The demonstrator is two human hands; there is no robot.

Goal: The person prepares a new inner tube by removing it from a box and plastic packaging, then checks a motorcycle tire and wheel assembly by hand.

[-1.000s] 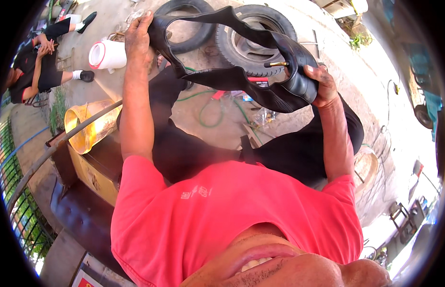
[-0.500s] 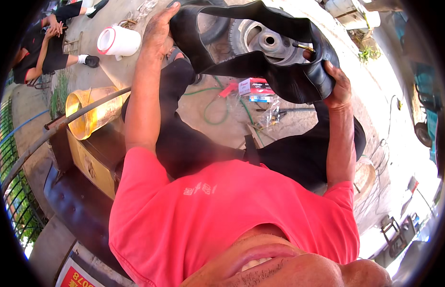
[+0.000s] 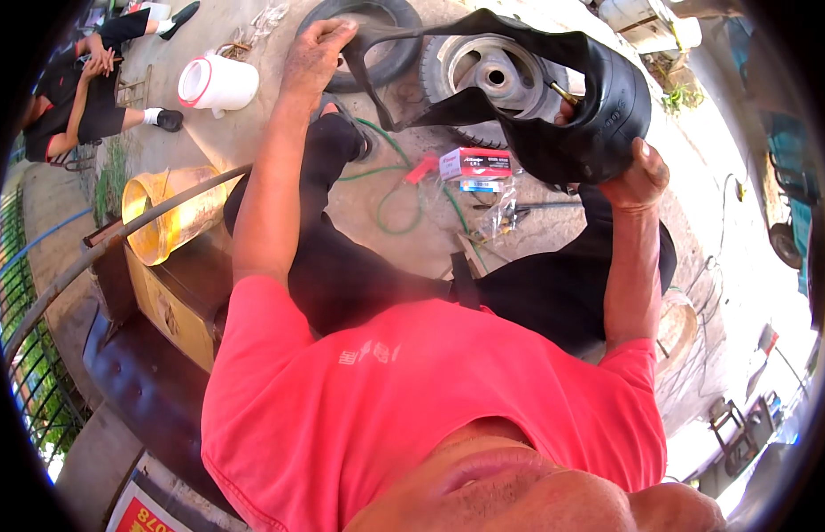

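Note:
A black rubber inner tube [image 3: 613, 111] is stretched between my raised hands. Its right part looks rounded and full, while the left part hangs thin and flat. My left hand [image 3: 313, 58] pinches the thin left end with curled fingers. On the other side my right hand [image 3: 641, 177] grips the fuller part from below, thumb outside and a fingertip showing near the brass-coloured valve stem [image 3: 565, 91]. Beyond the tube, a wheel [image 3: 470, 75] with a grey metal rim and a tyre lies on the ground, partly covered by it. A loose black tyre [image 3: 396, 18] lies left of that wheel.
On the ground between my legs are a red and white box [image 3: 474, 163], clear plastic wrapping [image 3: 501, 211] and a green hose [image 3: 390, 142]. To the left stand a yellow bucket [image 3: 151, 217] and a white bucket [image 3: 240, 84]. Another person [image 3: 76, 89] sits at the far left.
The tube's left end has become narrower and flatter, and its right part has shifted right and turned. My left hand has moved slightly right. More of the wheel and loose tyre shows.

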